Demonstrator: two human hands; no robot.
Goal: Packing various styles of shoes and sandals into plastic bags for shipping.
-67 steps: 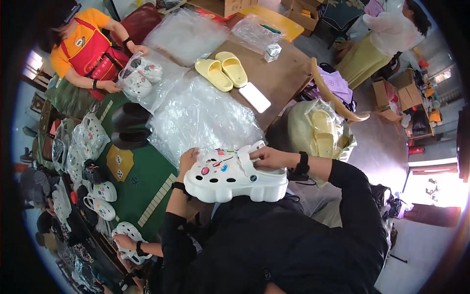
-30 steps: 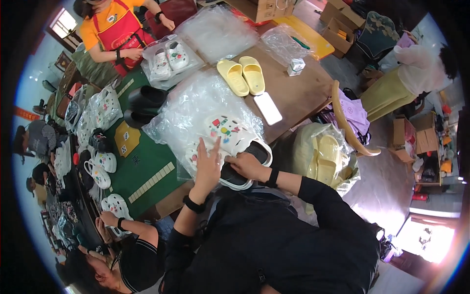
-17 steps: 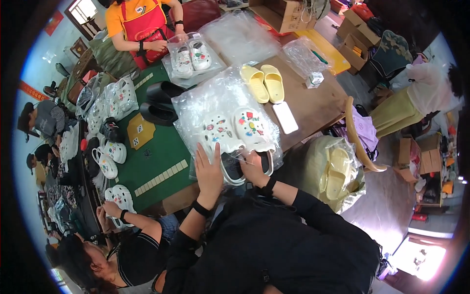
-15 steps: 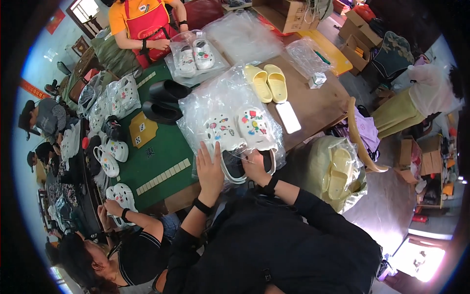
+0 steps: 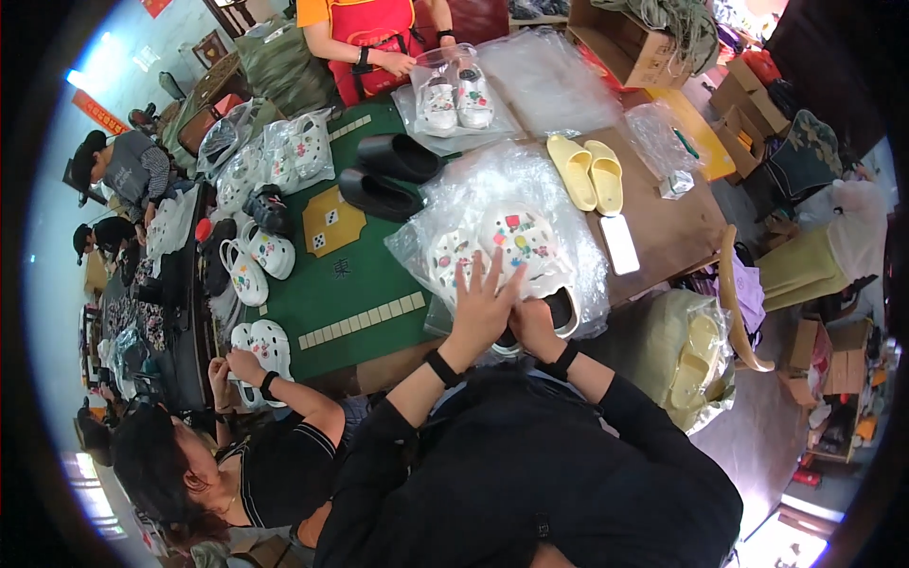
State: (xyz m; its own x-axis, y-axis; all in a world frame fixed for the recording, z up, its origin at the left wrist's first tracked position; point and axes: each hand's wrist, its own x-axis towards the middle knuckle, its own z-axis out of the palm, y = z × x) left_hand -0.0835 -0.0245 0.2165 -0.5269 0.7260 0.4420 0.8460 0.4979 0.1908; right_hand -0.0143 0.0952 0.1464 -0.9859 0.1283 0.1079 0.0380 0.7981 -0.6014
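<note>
In front of me a pair of white clogs (image 5: 526, 248) with colourful charms lies on a clear plastic bag (image 5: 585, 248), toes pointing away. My left hand (image 5: 485, 305) rests over the left clog and the gap between the two, its fingers spread and holding nothing. At the heel end, my right hand (image 5: 536, 329) is closed at the opening of the right clog; its fingertips are partly hidden there. Black clogs (image 5: 393, 175) stand beyond the bag on the left. Yellow slippers (image 5: 589, 173) and a white phone (image 5: 619, 244) lie to the right.
Tile rows (image 5: 362, 322) lie on a green mat (image 5: 322, 284). Across the table a co-worker's hands (image 5: 398, 62) touch a bag with white clogs (image 5: 456, 102). At left another person handles white clogs (image 5: 265, 348). A wooden chair arm (image 5: 731, 303) and bagged yellow slippers (image 5: 699, 348) stand right.
My left hand has moved from beside the left clog onto the pair. The clogs now sit closer together, the right one partly over the left. The whole view has shifted.
</note>
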